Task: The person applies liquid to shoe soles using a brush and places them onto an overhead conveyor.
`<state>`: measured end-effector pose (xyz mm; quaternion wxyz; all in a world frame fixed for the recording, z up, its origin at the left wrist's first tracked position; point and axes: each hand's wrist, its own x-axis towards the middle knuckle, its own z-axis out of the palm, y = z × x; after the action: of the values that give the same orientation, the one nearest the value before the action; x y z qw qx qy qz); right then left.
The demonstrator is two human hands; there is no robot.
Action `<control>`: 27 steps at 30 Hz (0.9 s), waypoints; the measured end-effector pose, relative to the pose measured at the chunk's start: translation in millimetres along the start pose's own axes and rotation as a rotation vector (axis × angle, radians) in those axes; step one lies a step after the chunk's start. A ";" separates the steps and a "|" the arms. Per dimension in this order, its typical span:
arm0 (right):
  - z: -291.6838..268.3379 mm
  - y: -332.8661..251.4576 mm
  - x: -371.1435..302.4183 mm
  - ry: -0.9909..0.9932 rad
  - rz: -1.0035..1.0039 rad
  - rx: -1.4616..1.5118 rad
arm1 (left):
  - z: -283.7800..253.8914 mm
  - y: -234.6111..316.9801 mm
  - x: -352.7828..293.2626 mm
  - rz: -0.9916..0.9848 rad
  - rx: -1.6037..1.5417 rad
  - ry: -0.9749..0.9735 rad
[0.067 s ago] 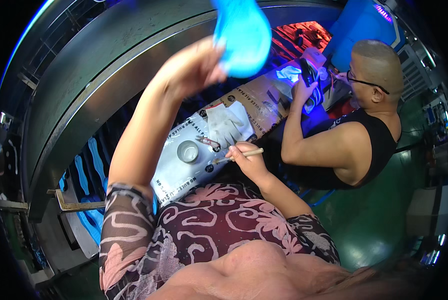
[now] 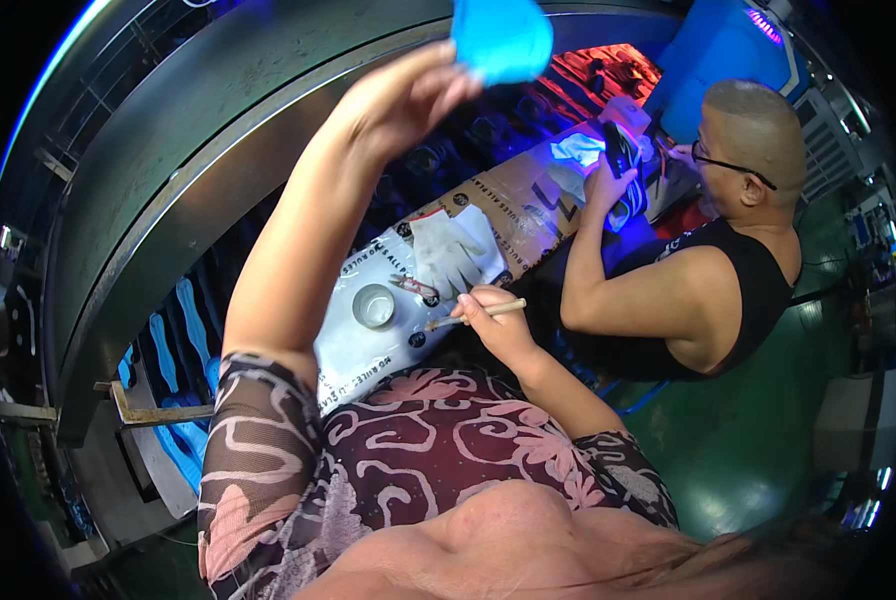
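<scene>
My left hand is raised and stretched far forward, at the lower left edge of a bright blue shoe sole. Its fingers pinch that edge, though motion blurs them a little, and the top of the sole runs out of view. Close to my body, my right hand grips a thin brush with a pale handle, bristles pointing left. A small round cup stands left of the brush on the printed covering. Beyond it lie small red-handled snips and a white glove.
A co-worker sits at my right, holding a dark shoe under blue light. A long curved metal machine edge runs along the left and far side. Several blue soles lie at the lower left. A red-lit opening glows far off.
My left hand has moved slightly farther away and to the right, along with the blue sole, which shows less in view. My right hand with the brush has stayed nearly still.
</scene>
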<state>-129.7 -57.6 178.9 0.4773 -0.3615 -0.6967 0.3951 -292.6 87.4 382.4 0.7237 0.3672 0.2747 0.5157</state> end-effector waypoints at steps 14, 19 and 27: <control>11.8 12.9 1.0 -0.028 0.005 0.086 | -172.1 -75.2 -216.7 0.003 0.840 0.520; 26.2 4.8 5.8 -0.084 0.120 0.187 | -268.4 -95.3 -415.8 -0.030 1.818 1.200; 48.1 8.6 3.1 -0.181 0.305 0.387 | -246.0 -131.8 -473.8 -0.491 0.897 1.388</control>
<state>-175.2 -61.1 161.3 0.4083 -0.3278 -0.5854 0.6190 -562.1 -326.9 141.4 0.2696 0.1503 0.9042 0.2951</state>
